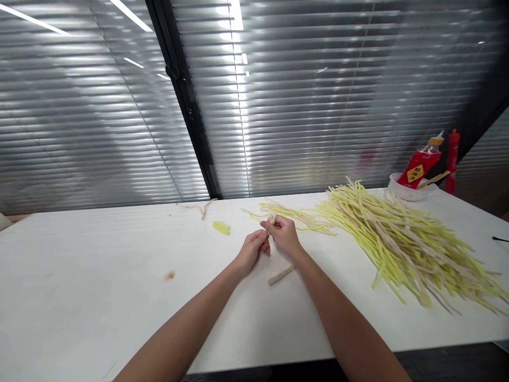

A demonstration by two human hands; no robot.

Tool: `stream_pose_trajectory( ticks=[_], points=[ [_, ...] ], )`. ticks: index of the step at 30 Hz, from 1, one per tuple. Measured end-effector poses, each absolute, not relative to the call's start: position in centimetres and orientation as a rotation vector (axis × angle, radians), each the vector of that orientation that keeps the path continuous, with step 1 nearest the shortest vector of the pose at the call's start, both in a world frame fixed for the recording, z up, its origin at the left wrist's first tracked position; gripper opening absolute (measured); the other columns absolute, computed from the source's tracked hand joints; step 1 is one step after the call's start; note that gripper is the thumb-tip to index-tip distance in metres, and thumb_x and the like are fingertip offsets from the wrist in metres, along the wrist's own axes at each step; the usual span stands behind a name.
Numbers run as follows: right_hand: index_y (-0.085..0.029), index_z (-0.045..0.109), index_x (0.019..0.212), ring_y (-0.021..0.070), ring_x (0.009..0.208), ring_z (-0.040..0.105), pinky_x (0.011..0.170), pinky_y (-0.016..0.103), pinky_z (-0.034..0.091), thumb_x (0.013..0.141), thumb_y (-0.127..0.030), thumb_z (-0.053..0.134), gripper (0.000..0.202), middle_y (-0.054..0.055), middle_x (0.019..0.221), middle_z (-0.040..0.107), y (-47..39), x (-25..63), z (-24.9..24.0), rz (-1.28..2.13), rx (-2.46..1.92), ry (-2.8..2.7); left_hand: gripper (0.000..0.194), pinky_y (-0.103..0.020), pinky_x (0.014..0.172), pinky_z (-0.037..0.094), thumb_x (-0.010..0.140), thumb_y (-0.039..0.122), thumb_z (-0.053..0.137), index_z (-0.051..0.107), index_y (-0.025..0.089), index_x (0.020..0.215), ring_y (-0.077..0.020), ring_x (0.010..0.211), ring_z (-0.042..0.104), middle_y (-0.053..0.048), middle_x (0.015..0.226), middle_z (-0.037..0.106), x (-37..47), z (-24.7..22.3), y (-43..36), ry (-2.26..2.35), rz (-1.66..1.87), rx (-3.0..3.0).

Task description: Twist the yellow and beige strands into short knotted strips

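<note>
Over the middle of the table my right hand (283, 234) pinches a beige pipe cleaner (272, 218), whose curled end shows above the fingertips. Close against it, my left hand (253, 248) is closed too, its thumb and fingers pinched at the same pipe cleaner; the fingers hide most of it. Below my right wrist, a beige length of pipe cleaner (280, 276) lies on the table, partly covered by the forearm. I cannot tell whether it joins the held one. A small folded yellow pipe cleaner piece (221, 227) rests beyond my left hand.
On the right spreads a large pile of yellow and beige pipe cleaners (401, 239), with a few loose yellow ones (306, 215) behind my hands. Beige scraps (204, 209) lie at the back edge. A white bowl (409, 192) holds a red bottle (420, 165). Blinds (298, 106) stand behind the table.
</note>
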State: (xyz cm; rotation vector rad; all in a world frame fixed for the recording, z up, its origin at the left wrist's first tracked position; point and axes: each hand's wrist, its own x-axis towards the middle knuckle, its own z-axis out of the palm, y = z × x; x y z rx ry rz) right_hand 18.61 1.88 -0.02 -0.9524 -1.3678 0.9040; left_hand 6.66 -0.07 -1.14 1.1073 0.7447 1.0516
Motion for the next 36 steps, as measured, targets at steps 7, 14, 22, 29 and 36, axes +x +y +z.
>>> stream_pose_trajectory(
  ticks=[7, 14, 22, 29, 36],
  points=[
    [-0.018, 0.044, 0.054, 0.0088, 0.049, 0.032, 0.048, 0.023, 0.028, 0.072, -0.046, 0.063, 0.038, -0.005, 0.05, 0.037, 1.65, 18.32, -0.18, 0.825, -1.0, -1.341, 0.038, -0.026, 0.054, 0.036, 0.076, 0.046, 0.058, 0.04, 0.019, 0.056, -0.0107, 0.047, 0.04, 0.005, 0.046, 0.034, 6.66, -1.08, -0.17, 0.734, 1.04, 1.1],
    [-0.019, 0.038, 0.049, 0.008, 0.047, 0.032, 0.046, 0.023, 0.029, 0.067, -0.044, 0.069, 0.043, -0.006, 0.047, 0.036, 1.98, 18.39, -0.06, 0.89, -0.978, -1.27, 0.04, -0.026, 0.055, 0.035, 0.078, 0.05, 0.053, 0.037, 0.02, 0.057, -0.011, 0.049, 0.038, 0.005, 0.048, 0.033, 6.71, -1.08, -0.46, 0.689, 1.005, 1.146],
    [-0.02, 0.033, 0.045, 0.008, 0.044, 0.033, 0.047, 0.024, 0.031, 0.065, -0.044, 0.071, 0.048, -0.006, 0.044, 0.037, 2.04, 18.49, -0.17, 0.858, -0.955, -1.262, 0.04, -0.026, 0.055, 0.035, 0.079, 0.05, 0.051, 0.041, 0.019, 0.057, -0.0111, 0.051, 0.039, 0.004, 0.05, 0.036, 6.69, -1.19, -0.64, 0.759, 1.017, 1.22],
    [-0.02, 0.031, 0.045, 0.0076, 0.046, 0.029, 0.047, 0.024, 0.027, 0.066, -0.042, 0.069, 0.049, -0.007, 0.046, 0.03, 2.04, 18.17, -0.27, 0.774, -0.971, -1.211, 0.039, -0.025, 0.056, 0.034, 0.079, 0.05, 0.053, 0.047, 0.018, 0.057, -0.0115, 0.053, 0.04, 0.001, 0.051, 0.044, 6.77, -1.13, -0.45, 0.853, 1.071, 1.33],
    [-0.019, 0.039, 0.045, 0.0085, 0.045, 0.037, 0.047, 0.024, 0.034, 0.069, -0.047, 0.066, 0.045, -0.005, 0.045, 0.04, 2.17, 18.37, 0.58, 0.931, -0.845, -1.223, 0.039, -0.024, 0.055, 0.033, 0.08, 0.048, 0.053, 0.043, 0.019, 0.056, -0.0112, 0.053, 0.039, 0.003, 0.052, 0.041, 6.72, -0.99, -0.49, 0.847, 1.085, 1.325]
  ],
)
